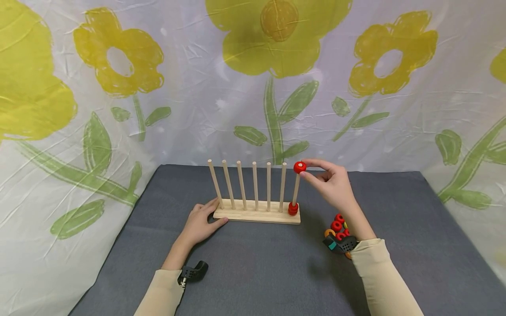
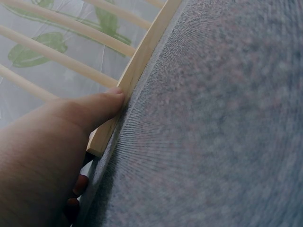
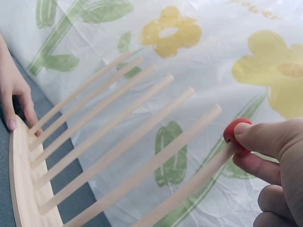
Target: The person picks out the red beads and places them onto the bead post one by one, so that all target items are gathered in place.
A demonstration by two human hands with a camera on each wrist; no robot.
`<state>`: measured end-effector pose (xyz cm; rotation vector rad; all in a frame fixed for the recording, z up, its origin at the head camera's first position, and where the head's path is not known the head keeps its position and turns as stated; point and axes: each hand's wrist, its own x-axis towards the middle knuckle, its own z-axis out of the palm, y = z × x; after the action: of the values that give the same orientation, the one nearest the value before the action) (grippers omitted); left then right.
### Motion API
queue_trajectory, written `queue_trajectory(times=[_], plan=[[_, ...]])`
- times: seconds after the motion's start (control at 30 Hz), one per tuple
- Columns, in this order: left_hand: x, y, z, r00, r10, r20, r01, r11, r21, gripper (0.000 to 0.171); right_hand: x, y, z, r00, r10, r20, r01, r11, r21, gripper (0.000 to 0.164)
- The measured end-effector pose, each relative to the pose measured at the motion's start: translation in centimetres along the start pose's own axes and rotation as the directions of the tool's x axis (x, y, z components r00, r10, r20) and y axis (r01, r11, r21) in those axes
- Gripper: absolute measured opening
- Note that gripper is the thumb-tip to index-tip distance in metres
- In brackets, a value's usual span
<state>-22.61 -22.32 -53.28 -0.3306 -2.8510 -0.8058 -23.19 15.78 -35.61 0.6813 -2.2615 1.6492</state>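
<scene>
A wooden peg stand (image 1: 257, 213) with a row of several upright pegs stands in front of me. At its left end my left hand (image 1: 200, 223) grips the base, thumb (image 2: 102, 105) along the front edge and the other fingers round the end. My right hand (image 1: 334, 182) pinches a red ring (image 1: 299, 167) between thumb and forefinger at the top of the rightmost peg. The tip of that peg shows in the ring's hole. Red rings (image 1: 293, 209) sit stacked at the foot of the same peg. The other pegs (image 3: 142, 170) are bare.
Loose red and yellow-orange rings (image 1: 336, 226) lie on the grey cloth (image 1: 261, 272) right of the stand, partly hidden under my right wrist. A flower-printed sheet (image 1: 189, 109) hangs behind the table.
</scene>
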Motion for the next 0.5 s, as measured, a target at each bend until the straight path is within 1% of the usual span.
queue_trajectory(times=[0.5], plan=[[-0.01,0.10,-0.09,1.000,-0.003,0.001,0.003,1.000,0.008,0.082,0.05,0.05,-0.03,1.000,0.015,0.008,-0.015,1.000,-0.020,0.033]])
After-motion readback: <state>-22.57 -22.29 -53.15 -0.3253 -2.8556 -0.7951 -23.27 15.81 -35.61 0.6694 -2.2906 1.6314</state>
